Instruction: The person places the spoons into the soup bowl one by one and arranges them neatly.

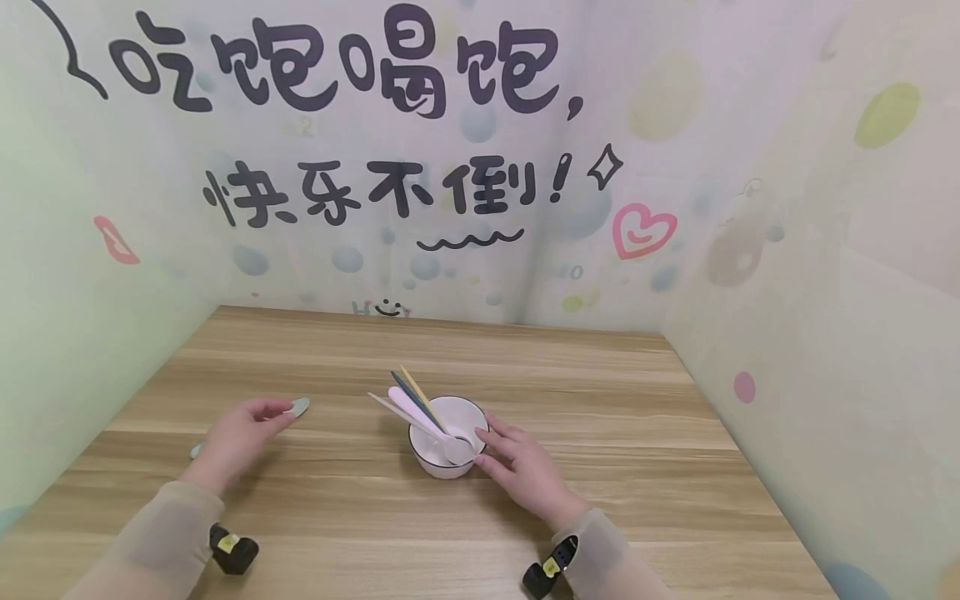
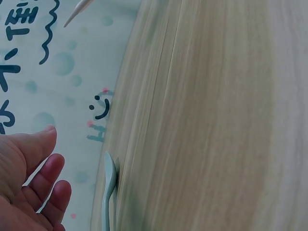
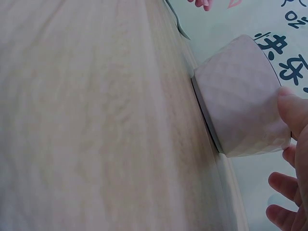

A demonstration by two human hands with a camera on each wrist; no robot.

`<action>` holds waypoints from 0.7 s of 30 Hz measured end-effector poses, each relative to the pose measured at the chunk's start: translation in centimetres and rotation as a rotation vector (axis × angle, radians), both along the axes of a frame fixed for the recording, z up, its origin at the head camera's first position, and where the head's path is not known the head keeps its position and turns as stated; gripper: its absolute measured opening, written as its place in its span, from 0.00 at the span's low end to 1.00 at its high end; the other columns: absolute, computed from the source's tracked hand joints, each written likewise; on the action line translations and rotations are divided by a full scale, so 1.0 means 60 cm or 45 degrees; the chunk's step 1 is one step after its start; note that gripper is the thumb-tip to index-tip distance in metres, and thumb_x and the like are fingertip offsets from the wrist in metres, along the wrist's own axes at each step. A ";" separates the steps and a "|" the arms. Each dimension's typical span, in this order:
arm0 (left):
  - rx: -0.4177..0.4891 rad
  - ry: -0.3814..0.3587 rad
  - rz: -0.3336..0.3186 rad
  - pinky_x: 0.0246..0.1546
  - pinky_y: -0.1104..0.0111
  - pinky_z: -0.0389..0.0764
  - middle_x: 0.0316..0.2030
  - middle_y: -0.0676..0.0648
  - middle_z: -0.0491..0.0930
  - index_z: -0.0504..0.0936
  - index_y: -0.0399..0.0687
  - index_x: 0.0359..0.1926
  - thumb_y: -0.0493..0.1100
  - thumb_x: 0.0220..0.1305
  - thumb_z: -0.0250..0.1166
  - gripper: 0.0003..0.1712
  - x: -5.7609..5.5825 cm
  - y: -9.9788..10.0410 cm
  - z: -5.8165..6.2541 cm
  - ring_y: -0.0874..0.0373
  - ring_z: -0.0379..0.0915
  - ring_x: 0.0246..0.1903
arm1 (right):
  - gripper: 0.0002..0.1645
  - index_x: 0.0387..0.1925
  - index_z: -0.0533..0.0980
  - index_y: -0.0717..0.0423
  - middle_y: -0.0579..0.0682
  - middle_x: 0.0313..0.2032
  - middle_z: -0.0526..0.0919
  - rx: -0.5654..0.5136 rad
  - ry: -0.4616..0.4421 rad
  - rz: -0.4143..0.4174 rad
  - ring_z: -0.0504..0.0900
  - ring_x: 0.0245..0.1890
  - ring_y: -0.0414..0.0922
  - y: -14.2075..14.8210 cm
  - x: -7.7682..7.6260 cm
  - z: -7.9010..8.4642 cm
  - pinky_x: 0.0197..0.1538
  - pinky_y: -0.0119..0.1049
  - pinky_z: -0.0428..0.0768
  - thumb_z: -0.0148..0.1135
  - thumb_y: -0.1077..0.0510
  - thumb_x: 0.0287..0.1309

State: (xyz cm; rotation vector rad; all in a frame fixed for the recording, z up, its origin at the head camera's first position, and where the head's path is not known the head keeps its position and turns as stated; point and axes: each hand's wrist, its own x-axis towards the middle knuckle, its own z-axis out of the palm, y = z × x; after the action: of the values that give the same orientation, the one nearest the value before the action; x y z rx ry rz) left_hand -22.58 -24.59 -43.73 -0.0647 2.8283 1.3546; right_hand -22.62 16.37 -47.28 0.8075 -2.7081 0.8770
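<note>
A white bowl (image 1: 442, 469) with a dark rim stands near the middle of the table. My right hand (image 1: 525, 472) grips the right side of its rim, thumb on the near side and fingers farther round. Out of the bowl lean several utensils, among them a pink handle (image 1: 406, 402) and a pale spoon (image 1: 458, 451) whose round head shows. On the left, a pale blue-green spoon (image 2: 110, 173) lies on the wood. My left hand (image 1: 242, 435) hovers over it with loosely bent fingers; in the left wrist view a gap separates hand and spoon.
The wood-grain table (image 1: 360, 533) runs back to a printed fabric wall (image 1: 450, 283) with dark lettering. Similar walls close in the left and right sides. Each wrist wears a black camera on a strap.
</note>
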 end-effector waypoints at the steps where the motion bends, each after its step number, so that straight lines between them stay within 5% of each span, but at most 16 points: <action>1: -0.004 0.002 0.005 0.50 0.45 0.68 0.56 0.30 0.72 0.74 0.36 0.58 0.54 0.69 0.57 0.29 0.000 -0.002 -0.001 0.36 0.68 0.54 | 0.28 0.61 0.75 0.49 0.51 0.67 0.67 0.001 0.001 -0.002 0.67 0.65 0.50 0.000 0.000 0.000 0.63 0.49 0.66 0.60 0.43 0.63; 21: -0.009 -0.076 0.049 0.51 0.43 0.66 0.59 0.27 0.68 0.69 0.32 0.61 0.57 0.70 0.54 0.34 0.000 -0.056 -0.019 0.33 0.63 0.57 | 0.28 0.60 0.75 0.50 0.51 0.67 0.67 -0.001 -0.005 0.001 0.67 0.65 0.51 0.000 0.001 0.000 0.63 0.49 0.66 0.60 0.43 0.63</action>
State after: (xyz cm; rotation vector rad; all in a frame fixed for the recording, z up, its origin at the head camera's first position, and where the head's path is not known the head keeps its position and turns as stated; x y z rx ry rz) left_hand -22.59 -27.92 -44.87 -0.1578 2.7972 1.3266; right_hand -22.56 16.38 -47.29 0.8078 -2.7107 0.8804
